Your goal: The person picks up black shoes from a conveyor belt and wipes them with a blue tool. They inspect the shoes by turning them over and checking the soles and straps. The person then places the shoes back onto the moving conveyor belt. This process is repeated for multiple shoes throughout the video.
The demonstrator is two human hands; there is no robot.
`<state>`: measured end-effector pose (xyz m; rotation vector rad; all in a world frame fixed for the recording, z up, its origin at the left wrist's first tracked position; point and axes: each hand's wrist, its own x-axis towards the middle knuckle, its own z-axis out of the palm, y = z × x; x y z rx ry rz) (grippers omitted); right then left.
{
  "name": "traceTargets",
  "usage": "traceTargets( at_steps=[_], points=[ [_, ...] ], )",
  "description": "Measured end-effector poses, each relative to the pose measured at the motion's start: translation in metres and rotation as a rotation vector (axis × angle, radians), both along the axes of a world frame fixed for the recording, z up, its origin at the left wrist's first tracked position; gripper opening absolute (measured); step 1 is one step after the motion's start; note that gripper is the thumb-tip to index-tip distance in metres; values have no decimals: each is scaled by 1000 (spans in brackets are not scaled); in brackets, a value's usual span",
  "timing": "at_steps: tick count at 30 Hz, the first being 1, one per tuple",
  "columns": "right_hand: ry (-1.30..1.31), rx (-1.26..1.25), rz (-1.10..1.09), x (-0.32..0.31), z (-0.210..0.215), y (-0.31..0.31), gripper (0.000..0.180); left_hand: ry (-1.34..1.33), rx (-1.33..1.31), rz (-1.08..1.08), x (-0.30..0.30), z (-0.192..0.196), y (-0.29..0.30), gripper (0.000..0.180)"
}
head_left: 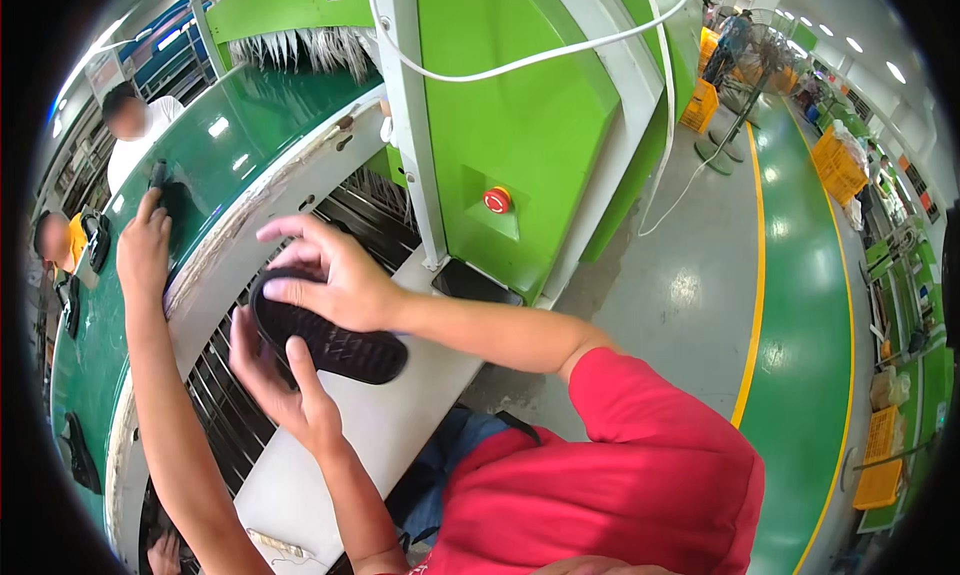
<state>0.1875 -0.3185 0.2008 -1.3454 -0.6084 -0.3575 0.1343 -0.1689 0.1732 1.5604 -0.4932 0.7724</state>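
Observation:
A black shoe sole [345,350] with a ridged pattern is between my two hands, above the white ledge. My right hand [345,280] comes in from the right, closed on the sole's far left end. Its thumb lies across the top, and its fingers curl at the far edge. My left hand [285,395] is at the near side, its thumb up against the sole's edge. The left fingers reach around the sole's left end, partly hidden.
A co-worker's arm [175,405] reaches past my left onto the green conveyor belt [255,115], fingers on a small dark thing. Black shoes [80,450] lie along the belt. A green machine [510,105] with a red stop button stands ahead. White ledge [320,445]; metal rollers; people opposite.

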Motion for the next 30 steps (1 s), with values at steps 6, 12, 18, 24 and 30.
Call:
traceTargets(
  at_steps=[6, 12, 18, 24, 30],
  points=[
    [-134, -88, -365, -3, -89, 35, 38, 149, 200, 211, 16, -50, 13, 44],
    [-168, -174, -314, -65, -126, 40, 58, 67, 243, 347, -41, -90, 24, 37],
    [127, -351, -332, -132, -169, 19, 37, 447, 141, 96, -91, -140, 22, 37],
    [263, -294, -435, -81, -186, 39, 34, 661, 92, 26, -21, -145, 37, 42],
    [164, -142, -392, -11, -151, 45, 37, 435, 94, -11, 53, -108, 52, 37]
  ],
)
